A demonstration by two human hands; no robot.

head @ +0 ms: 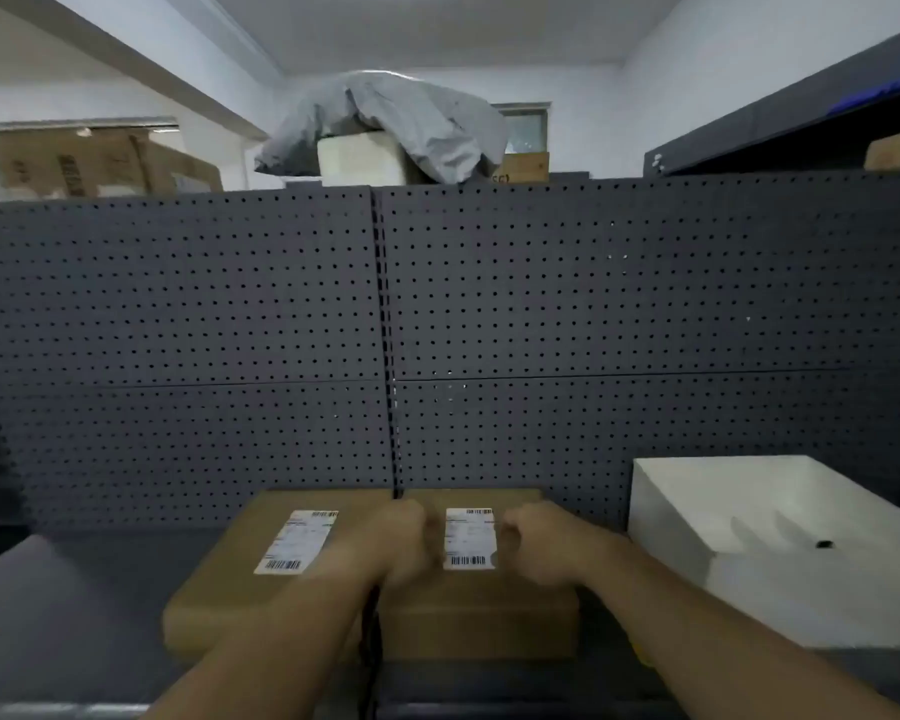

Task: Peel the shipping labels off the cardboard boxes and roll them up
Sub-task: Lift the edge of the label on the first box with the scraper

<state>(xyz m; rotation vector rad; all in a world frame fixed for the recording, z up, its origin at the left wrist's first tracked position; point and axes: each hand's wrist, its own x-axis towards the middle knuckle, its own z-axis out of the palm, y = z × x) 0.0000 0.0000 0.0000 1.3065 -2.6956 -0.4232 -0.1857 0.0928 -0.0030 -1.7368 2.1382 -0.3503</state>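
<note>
Against the foot of the grey pegboard wall (593,314), two flat cardboard boxes sat side by side on a dark shelf, the left box (230,579) and the right box (520,605) touching or nearly so along their inner edges. Each carried a white shipping label flat on its top face: the left label (296,542) slightly skewed, the right label (470,538) square to its box. The left hand (402,543) and the right hand (540,544) lay on the right box, one either side of its label, fingers curled inward; both were blurred, and whether any fingertip had yet caught the label's edge could not be told. A white box (780,543) stood just beside on the right. The labels looked thin, light and limp, stuck fast over their whole area, so they would likely tear if pulled sharply. The sensible hold seemed a corner, lifted with a fingernail, then drawn back low and slowly while the other hand steadied the box, which appeared light enough to slide. Once free, the sticky back would cling to fingers and itself, helping it roll.
</note>
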